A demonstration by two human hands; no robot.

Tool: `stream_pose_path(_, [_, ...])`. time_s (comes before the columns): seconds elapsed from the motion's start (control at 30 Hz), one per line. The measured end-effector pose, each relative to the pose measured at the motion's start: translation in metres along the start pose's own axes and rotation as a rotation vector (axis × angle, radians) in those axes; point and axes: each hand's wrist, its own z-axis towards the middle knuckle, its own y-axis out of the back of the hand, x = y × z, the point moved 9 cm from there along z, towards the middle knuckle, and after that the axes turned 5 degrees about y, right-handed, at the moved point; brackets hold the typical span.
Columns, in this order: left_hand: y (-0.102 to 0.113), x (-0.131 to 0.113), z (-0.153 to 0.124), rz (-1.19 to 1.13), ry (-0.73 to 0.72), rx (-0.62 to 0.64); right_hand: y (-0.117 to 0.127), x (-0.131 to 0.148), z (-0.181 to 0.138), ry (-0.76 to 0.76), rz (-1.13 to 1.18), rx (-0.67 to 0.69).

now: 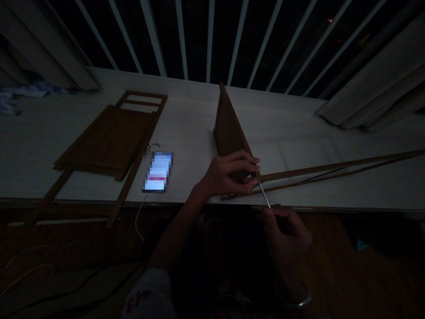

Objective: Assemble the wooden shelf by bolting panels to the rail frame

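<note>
My left hand (227, 172) is closed around the near end of a brown wooden panel (229, 126), which stands on edge on the white ledge. Two long thin wooden bars (318, 166) run from this corner toward the right. In my right hand (285, 230) is a screwdriver (264, 194) with a thin metal shaft. Its tip meets the wood right beside my left fingertips, and its handle is hidden by my fingers. The dim light hides any screw at that joint.
Brown wooden frames and panels (109, 137) lie stacked on the ledge (189, 133) at left, overhanging its front edge. Small dark hardware pieces (155, 145) lie near a lit phone (157, 173) with a white cable (137, 219). Window bars (210, 40) and curtains (375, 84) stand behind.
</note>
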Motion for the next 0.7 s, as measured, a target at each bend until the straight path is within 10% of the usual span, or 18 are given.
stream_pose_path(0.7, [0.0001,-0.0002,-0.0003,0.005,-0.001,-0.004,-0.0039,0.004,-0.0003,-0.009,0.023,0.02])
